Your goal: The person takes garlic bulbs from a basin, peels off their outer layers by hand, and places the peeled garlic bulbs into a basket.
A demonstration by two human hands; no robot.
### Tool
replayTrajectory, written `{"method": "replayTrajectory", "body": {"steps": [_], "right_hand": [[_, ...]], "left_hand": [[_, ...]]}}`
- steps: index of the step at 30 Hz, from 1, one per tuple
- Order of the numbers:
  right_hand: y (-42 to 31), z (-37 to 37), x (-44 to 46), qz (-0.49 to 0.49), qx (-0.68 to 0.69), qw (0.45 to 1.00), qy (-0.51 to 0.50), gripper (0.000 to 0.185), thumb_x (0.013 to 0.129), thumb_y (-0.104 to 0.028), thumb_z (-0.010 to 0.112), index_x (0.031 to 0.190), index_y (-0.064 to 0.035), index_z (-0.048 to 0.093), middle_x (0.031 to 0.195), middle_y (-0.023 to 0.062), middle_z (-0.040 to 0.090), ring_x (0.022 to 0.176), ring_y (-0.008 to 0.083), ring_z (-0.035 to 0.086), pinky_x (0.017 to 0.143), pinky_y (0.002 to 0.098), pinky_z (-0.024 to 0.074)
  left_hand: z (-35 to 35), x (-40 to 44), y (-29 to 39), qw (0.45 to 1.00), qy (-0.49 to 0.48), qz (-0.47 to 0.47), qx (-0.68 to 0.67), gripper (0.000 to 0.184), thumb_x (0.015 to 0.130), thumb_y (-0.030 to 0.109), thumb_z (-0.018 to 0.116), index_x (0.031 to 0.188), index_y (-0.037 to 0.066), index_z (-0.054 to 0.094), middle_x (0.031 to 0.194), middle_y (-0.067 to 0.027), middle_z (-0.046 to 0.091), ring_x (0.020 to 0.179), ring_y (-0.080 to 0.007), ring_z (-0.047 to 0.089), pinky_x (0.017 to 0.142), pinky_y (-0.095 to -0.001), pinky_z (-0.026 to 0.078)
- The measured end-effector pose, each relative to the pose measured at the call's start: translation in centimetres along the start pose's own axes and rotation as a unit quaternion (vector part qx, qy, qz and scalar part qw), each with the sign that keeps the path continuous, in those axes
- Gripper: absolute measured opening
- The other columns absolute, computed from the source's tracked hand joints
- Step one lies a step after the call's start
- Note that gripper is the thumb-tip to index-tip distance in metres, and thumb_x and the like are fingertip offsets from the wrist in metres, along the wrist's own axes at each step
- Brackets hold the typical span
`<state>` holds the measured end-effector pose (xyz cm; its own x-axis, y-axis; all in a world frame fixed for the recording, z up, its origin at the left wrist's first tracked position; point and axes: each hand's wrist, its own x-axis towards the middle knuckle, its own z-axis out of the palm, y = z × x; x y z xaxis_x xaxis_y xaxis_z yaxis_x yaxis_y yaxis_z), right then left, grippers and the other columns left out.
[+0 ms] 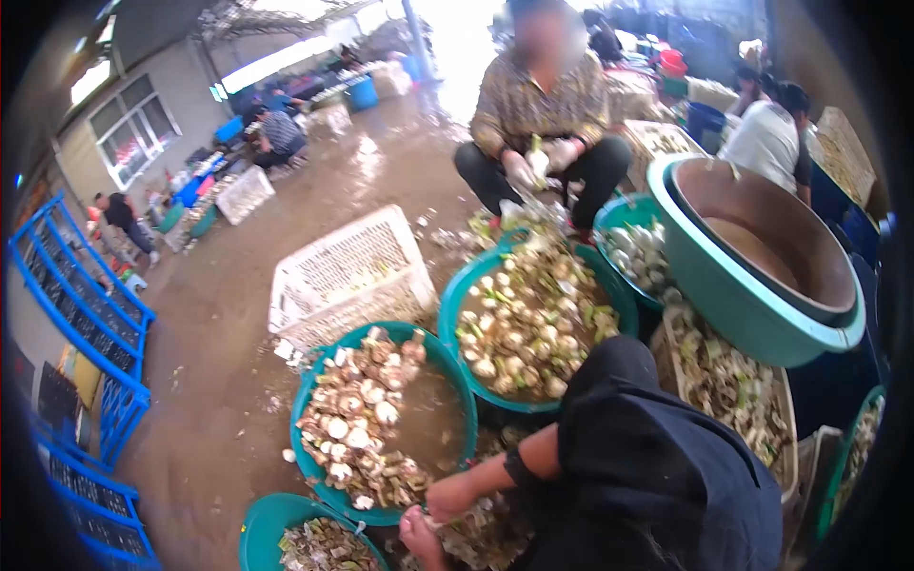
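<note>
At the bottom centre, my right hand (451, 497), with a black band on its wrist, is closed beside my left hand (423, 535). The left hand's fingers are curled too, and the two nearly touch. A small pale bit shows between them, too hidden to name. Just beyond them stands a green tub (468, 419) with a heap of garlic bulbs (357, 419) on its left side and a bare brownish bottom on its right. Loose peelings (476, 538) lie below my right forearm. My dark clothing covers the lower right.
Another green tub (447, 328) of garlic stands farther off, before a seated person (538, 124) in gloves holding a bulb. A white crate (347, 262) sits at left, a peelings tub (257, 533) lower left. Large stacked basins (666, 219) and a garlic crate (785, 447) are at right.
</note>
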<state>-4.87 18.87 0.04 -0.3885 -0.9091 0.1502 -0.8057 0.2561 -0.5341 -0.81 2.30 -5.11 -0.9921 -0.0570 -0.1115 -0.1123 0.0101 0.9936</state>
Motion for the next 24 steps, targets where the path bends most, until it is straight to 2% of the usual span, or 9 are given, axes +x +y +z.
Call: {"method": "replayTrajectory", "body": {"steps": [7, 9, 10, 12, 14, 15, 16, 19, 24], "right_hand": [[-0.9, -1.2, -0.9, 0.278, 0.352, 0.892, -0.067, 0.027, 0.076, -0.027, 0.049, 0.075, -0.0011, 0.056, 0.071, 0.0136, 0.06, 0.049, 0.0276, 0.055, 0.05, 0.0367, 0.0468], [1.2, -3.3, -0.1, 0.039, 0.115, 0.992, 0.016, 0.031, 0.079, -0.031, 0.046, 0.082, -0.0023, 0.056, 0.086, 0.013, 0.061, 0.053, 0.0257, 0.058, 0.052, 0.0323, 0.0482], [1.0, -7.3, -0.5, 0.279, 0.12, 0.945, -0.125, 0.033, 0.08, -0.034, 0.047, 0.09, -0.0032, 0.056, 0.092, 0.0125, 0.059, 0.061, 0.0263, 0.059, 0.055, 0.031, 0.0478], [2.6, -15.4, 0.2, 0.23, -0.17, 0.952, -0.112, 0.04, 0.078, -0.028, 0.05, 0.114, -0.01, 0.05, 0.077, 0.0118, 0.06, 0.058, 0.0262, 0.056, 0.052, 0.0341, 0.046], [9.0, -24.4, 0.9, 0.39, -0.056, 0.908, 0.143, 0.051, 0.058, -0.03, 0.072, 0.1, -0.0051, 0.056, 0.074, 0.0107, 0.062, 0.07, 0.0256, 0.06, 0.063, 0.0371, 0.0477], [13.7, -30.0, 3.0, 0.475, -0.181, 0.859, 0.058, 0.054, 0.059, -0.03, 0.073, 0.103, -0.0046, 0.054, 0.077, 0.0115, 0.062, 0.072, 0.025, 0.06, 0.069, 0.0372, 0.0475], [8.6, -36.2, 1.9, 0.433, -0.059, 0.806, 0.4, 0.053, 0.068, -0.028, 0.068, 0.111, -0.0043, 0.048, 0.074, 0.012, 0.062, 0.073, 0.0218, 0.061, 0.071, 0.0351, 0.0488], [4.1, -49.3, 1.8, 0.243, 0.075, 0.748, 0.613, 0.02, 0.082, -0.024, 0.053, 0.089, -0.0066, 0.046, 0.061, 0.0066, 0.057, 0.037, 0.0179, 0.051, 0.035, 0.0308, 0.0461], [-3.7, -49.5, 8.0, 0.237, -0.037, 0.877, 0.417, 0.041, 0.082, -0.03, 0.053, 0.119, -0.0119, 0.047, 0.083, 0.0072, 0.062, 0.059, 0.0128, 0.056, 0.053, 0.0274, 0.048]], "left_hand": [[0.9, 0.6, -0.1, 0.997, -0.012, 0.004, -0.081, 0.016, 0.082, 0.01, 0.049, 0.092, -0.002, 0.054, 0.066, -0.005, 0.054, 0.057, -0.0102, 0.05, 0.051, -0.0217, 0.041], [1.0, 0.6, 0.8, 0.996, 0.014, -0.017, -0.087, 0.016, 0.08, 0.007, 0.049, 0.093, -0.002, 0.054, 0.071, -0.0044, 0.054, 0.061, -0.0097, 0.05, 0.054, -0.0214, 0.041], [0.8, 0.4, 1.3, 0.995, 0.031, -0.039, -0.087, 0.017, 0.079, 0.004, 0.049, 0.093, -0.001, 0.054, 0.076, -0.0037, 0.055, 0.064, -0.0092, 0.05, 0.057, -0.021, 0.042], [0.3, 0.6, 0.8, 0.99, 0.058, -0.048, -0.121, 0.019, 0.077, 0.003, 0.049, 0.095, -0.002, 0.052, 0.084, -0.0059, 0.055, 0.072, -0.0122, 0.052, 0.064, -0.0243, 0.044], [0.6, 0.1, 2.1, 0.981, 0.11, -0.07, -0.144, 0.022, 0.076, 0.002, 0.049, 0.098, -0.002, 0.051, 0.083, -0.006, 0.054, 0.072, -0.0128, 0.052, 0.064, -0.0248, 0.044], [0.7, -0.1, 2.7, 0.98, 0.109, -0.081, -0.148, 0.024, 0.075, 0.002, 0.048, 0.098, -0.002, 0.05, 0.082, -0.0061, 0.054, 0.07, -0.0136, 0.053, 0.063, -0.0254, 0.045], [0.7, -0.4, 3.3, 0.978, 0.108, -0.091, -0.151, 0.025, 0.074, 0.001, 0.048, 0.099, -0.001, 0.05, 0.081, -0.0062, 0.054, 0.069, -0.0143, 0.053, 0.061, -0.0259, 0.045], [0.8, -0.9, 4.5, 0.976, 0.087, -0.127, -0.156, 0.022, 0.072, 0.004, 0.049, 0.093, 0.0, 0.054, 0.076, -0.0071, 0.054, 0.054, -0.0118, 0.049, 0.045, -0.0225, 0.038], [1.8, -0.5, 4.9, 0.956, 0.076, -0.16, -0.233, 0.024, 0.077, 0.013, 0.048, 0.095, 0.001, 0.059, 0.08, -0.0065, 0.056, 0.056, -0.0092, 0.048, 0.039, -0.0197, 0.031]]}}
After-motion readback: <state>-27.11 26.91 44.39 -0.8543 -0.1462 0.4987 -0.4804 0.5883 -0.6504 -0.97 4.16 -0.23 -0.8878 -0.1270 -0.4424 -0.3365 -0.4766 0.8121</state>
